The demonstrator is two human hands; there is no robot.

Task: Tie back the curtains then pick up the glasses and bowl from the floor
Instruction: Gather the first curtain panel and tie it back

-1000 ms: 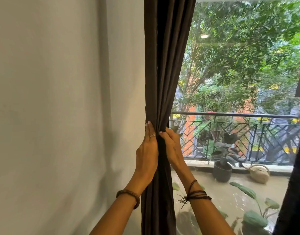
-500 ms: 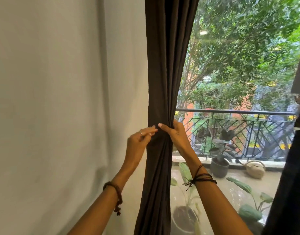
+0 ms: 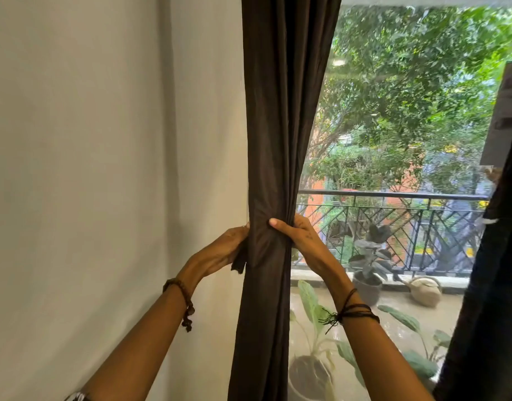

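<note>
A dark brown curtain (image 3: 280, 111) hangs gathered into a narrow bundle at the left edge of the window. My left hand (image 3: 220, 251) grips the bundle from its left side, where a short dark strip of fabric hangs below my fingers. My right hand (image 3: 299, 237) wraps round the bundle from the right, thumb across the front. Both hands squeeze the cloth at the same height. A second dark curtain (image 3: 486, 299) hangs at the right edge of the view. No glasses or bowl are in view.
A plain pale wall (image 3: 104, 169) fills the left half. Through the window glass lies a balcony with a black railing (image 3: 393, 195), potted plants (image 3: 367, 264), a pale watering can (image 3: 425, 290) and trees beyond.
My hands went from pinching the curtain's edges with fingertips to wrapping round the bundle and squeezing it tighter. The left hand turned onto the bundle's left side.
</note>
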